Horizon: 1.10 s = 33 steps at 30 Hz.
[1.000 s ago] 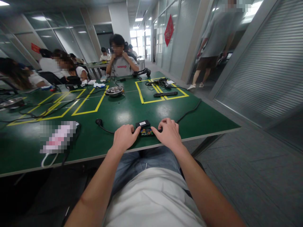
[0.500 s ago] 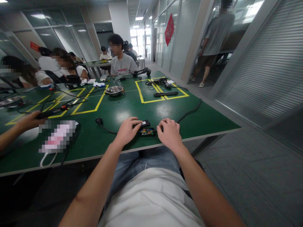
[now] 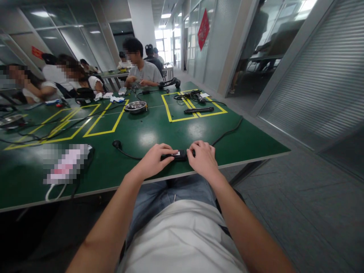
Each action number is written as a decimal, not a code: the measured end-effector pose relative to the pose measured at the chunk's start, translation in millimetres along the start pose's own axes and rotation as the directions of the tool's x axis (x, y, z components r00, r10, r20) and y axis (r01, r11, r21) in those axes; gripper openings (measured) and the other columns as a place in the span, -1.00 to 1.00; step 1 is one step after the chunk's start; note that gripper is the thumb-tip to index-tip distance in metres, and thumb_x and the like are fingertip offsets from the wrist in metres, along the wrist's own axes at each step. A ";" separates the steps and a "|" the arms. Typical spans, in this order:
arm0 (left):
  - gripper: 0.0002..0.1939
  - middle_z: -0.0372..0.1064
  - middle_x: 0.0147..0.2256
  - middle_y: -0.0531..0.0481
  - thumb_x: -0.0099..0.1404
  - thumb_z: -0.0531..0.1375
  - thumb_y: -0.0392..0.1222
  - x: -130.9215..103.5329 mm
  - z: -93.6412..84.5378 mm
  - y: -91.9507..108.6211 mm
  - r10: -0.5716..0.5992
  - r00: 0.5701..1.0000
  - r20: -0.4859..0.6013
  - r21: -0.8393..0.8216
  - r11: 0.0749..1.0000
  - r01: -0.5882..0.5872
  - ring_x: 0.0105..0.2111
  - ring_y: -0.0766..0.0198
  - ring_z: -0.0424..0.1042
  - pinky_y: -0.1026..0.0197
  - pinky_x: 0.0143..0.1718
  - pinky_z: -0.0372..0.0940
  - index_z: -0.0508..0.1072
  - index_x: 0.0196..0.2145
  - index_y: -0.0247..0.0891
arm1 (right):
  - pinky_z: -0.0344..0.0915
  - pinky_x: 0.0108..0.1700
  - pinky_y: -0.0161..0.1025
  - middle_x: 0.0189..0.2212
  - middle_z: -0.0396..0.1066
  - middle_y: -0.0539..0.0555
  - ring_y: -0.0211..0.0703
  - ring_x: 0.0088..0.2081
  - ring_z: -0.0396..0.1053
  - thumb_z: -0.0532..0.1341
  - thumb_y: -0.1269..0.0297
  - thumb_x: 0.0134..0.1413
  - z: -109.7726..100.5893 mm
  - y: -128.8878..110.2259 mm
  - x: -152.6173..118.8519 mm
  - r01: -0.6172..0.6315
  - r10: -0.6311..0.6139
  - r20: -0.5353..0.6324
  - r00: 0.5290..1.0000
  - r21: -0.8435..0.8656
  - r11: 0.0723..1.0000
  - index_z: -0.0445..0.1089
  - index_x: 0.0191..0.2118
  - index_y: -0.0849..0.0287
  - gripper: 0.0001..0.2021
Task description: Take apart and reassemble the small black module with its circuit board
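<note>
A small black plastic case (image 3: pixel 179 155) with a white label lies flat near the table's front edge, its ribbed cover on top. My left hand (image 3: pixel 156 159) is closed on the cover from the left, thumb at the near side and fingers along the far side. At the case's right end, my right hand (image 3: pixel 201 156) has its fingers curled in a pinch around the end where the cord comes out. A black cord (image 3: pixel 129 155) leads left from the case to a round plug (image 3: pixel 116 144); another cord (image 3: pixel 227 133) runs off to the right. The inside of the case is hidden.
A steel bowl (image 3: pixel 136 106) stands farther back. Yellow tape rectangles mark the green table (image 3: pixel 250 144); one holds a black bar (image 3: pixel 199 110) and coiled cables (image 3: pixel 187 96). A blurred pink-white object (image 3: pixel 68 163) lies left. Several people sit beyond.
The cover has come down from behind onto the case, and the circuit parts no longer show. At the left, another person's hand has gone from view. My right hand stays nearly still.
</note>
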<state>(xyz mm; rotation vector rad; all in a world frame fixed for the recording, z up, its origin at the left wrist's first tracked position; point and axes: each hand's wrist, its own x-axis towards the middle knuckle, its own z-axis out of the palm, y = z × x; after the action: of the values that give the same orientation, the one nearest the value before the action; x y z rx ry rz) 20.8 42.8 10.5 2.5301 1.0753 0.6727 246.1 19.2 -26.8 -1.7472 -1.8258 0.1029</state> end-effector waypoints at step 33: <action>-0.56 0.56 -0.31 -0.13 0.56 0.12 0.18 -5.8 13.6 13.7 -0.437 0.878 -0.194 0.418 0.773 0.477 -0.25 0.01 0.54 0.11 -0.26 0.26 0.52 -0.32 -0.17 | 0.18 0.20 0.12 -0.05 0.49 0.19 0.14 0.05 0.34 0.31 -0.04 0.32 4.5 -4.2 0.2 0.004 -0.004 -0.043 0.999 -0.004 1.000 0.41 -0.44 0.08 -0.62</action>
<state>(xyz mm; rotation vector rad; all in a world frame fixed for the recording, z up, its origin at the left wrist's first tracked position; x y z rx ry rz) 32.6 28.1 3.5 2.4353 2.0005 0.4253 240.3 20.4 -28.5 -1.7355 -1.7997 0.0592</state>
